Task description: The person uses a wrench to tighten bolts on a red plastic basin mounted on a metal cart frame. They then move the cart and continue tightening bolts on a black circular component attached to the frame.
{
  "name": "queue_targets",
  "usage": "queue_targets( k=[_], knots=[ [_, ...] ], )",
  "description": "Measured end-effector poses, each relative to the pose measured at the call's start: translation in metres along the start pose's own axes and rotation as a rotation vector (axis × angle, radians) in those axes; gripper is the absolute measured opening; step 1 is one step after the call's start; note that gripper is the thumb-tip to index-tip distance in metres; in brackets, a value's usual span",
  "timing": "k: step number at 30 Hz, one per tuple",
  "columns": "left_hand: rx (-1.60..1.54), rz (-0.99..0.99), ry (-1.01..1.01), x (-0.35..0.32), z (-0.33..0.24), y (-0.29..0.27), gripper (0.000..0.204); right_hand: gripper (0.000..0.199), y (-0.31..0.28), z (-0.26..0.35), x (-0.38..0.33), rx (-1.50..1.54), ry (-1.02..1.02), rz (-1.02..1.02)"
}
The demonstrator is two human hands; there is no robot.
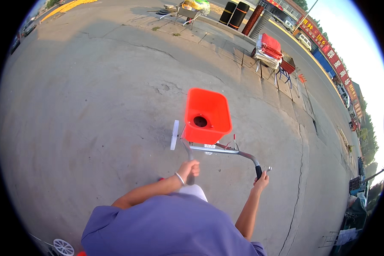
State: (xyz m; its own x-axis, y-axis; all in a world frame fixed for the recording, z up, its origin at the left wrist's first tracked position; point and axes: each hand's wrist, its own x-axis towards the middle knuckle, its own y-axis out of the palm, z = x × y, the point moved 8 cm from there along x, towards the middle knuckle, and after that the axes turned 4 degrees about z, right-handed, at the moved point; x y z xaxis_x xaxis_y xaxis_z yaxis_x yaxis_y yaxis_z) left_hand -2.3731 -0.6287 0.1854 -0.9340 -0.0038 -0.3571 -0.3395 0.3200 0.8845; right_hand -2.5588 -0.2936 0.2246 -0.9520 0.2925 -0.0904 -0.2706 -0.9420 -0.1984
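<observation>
Centre of the frame: a push spreader with an orange hopper [208,114], square-mouthed, a dark round hole in its floor, looks empty. A white wheel [174,135] shows on its left side; the right wheel is hidden under the hopper. A grey metal handlebar [226,150] runs back from under the hopper toward the person, ending at lower centre.

Left hand [189,169], a bangle on its wrist, is closed around the left handle grip. Right hand [261,181] is at the black right grip [258,171], fingers curled beside it; whether it fully wraps the grip cannot be told. A small red-tipped lever [234,141] stands up from the bar, neither hand on it.

Ground is cracked concrete pavement [94,106], cracks running across upper centre and down the right side. Upper right: a stall table stacked with red and white fabric [269,50], black rolled mats [234,13], a road with parked vehicles. Another white wheel [63,247] lies at lower left.

Risks, as a judgement: the right hand's hold looks loose, so the bar could twist and the spreader veer. The cracks could catch the narrow wheel and jolt or tip the hopper. Drifting right would bring it toward the stall legs.
</observation>
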Motion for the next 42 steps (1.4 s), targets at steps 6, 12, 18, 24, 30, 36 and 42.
queue_targets(
  k=[6, 12, 18, 24, 30, 36, 42],
  knots=[
    [-0.007, 0.051, 0.075, 0.054, -0.121, -0.058, 0.013, 0.033, 0.166, 0.045, 0.007, -0.103, -0.093, 0.165],
    [-0.036, -0.061, 0.272, 0.135, -0.247, -0.14, 0.01, 0.03, 0.386, 0.077, 0.071, -0.223, -0.337, 0.454],
    [-0.129, -0.396, 0.433, 0.189, -0.359, -0.205, 0.022, 0.036, 0.629, 0.15, 0.093, -0.366, -0.536, 0.833],
    [-0.204, -0.461, 0.555, 0.245, -0.462, -0.219, 0.025, 0.036, 0.831, 0.22, 0.096, -0.269, -0.665, 0.993],
    [-0.199, -0.607, 0.575, 0.309, -0.582, -0.262, 0.031, 0.038, 1.012, 0.249, 0.111, -0.35, -0.605, 1.117],
    [-0.107, -0.749, 0.679, 0.374, -0.757, -0.293, 0.033, 0.039, 1.193, 0.239, 0.152, -0.375, -0.654, 1.129],
    [-0.103, -0.784, 0.799, 0.433, -0.926, -0.295, 0.028, 0.033, 1.371, 0.281, 0.183, -0.304, -0.592, 1.075]
  ],
)
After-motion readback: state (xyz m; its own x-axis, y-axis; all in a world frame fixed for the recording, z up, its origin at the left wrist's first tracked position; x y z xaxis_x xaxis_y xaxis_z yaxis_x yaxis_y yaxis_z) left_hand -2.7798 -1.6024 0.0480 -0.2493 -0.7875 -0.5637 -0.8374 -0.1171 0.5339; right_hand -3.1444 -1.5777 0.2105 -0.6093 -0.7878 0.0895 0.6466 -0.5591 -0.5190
